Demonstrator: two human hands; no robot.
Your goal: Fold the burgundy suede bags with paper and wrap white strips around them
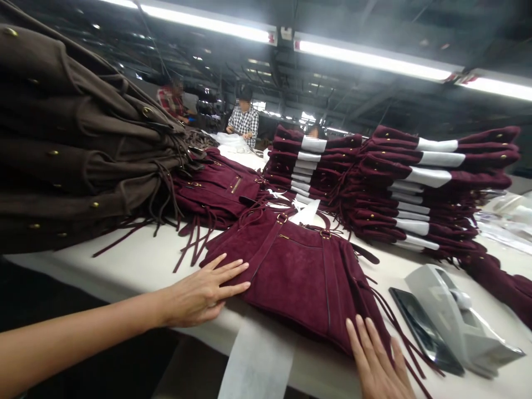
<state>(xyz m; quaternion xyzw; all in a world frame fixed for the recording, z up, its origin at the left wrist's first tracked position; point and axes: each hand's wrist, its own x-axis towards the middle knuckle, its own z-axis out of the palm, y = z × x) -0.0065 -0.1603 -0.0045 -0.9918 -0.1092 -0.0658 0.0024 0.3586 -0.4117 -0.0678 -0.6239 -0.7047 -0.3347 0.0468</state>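
Observation:
A burgundy suede handbag (pixel 291 277) lies flat before me on the white table, its handles and a white tag at the far side. My left hand (pixel 203 291) rests on its left edge, fingers stretched and spread. At the lower right corner my right hand (pixel 376 357) touches the side panel with fingers extended; its wrist is cut off by the frame. Thin dark red cords trail from the bag's right side. Under the near edge, a white paper strip (pixel 257 357) hangs down over the table edge.
Brown bags (pixel 83 144) are piled high at left. Another burgundy bag (pixel 220 188) lies behind mine. Stacks of burgundy bags with white bands (pixel 419 194) stand at back right. A grey tape dispenser (pixel 457 321) and a dark phone-like slab (pixel 424 327) sit at right. Co-workers (pixel 245 119) are farther back.

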